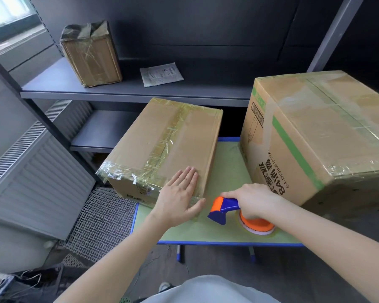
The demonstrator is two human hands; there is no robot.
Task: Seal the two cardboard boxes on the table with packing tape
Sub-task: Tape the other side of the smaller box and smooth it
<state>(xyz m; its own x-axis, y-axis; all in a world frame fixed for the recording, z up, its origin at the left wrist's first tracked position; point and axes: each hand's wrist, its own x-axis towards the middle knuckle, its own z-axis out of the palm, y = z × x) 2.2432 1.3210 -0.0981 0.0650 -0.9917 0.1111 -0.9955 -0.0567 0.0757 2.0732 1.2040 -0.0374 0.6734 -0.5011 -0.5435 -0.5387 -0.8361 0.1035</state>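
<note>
Tape dispenser (225, 207) gripped by right hand (254, 200) fingers; left hand (179, 197) fingers flat on small box (162, 145).

Left hand (179, 197) lies flat on the smaller box (162, 149); right hand (253, 201) holds the tape dispenser (225, 207) on the table (206, 232).

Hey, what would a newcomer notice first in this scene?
The orange-and-blue tape dispenser stands out, gripped by the right hand on the near side of the table. Then the big box at right and the small box at left, both heavily taped, left hand flat on the small one.
</note>
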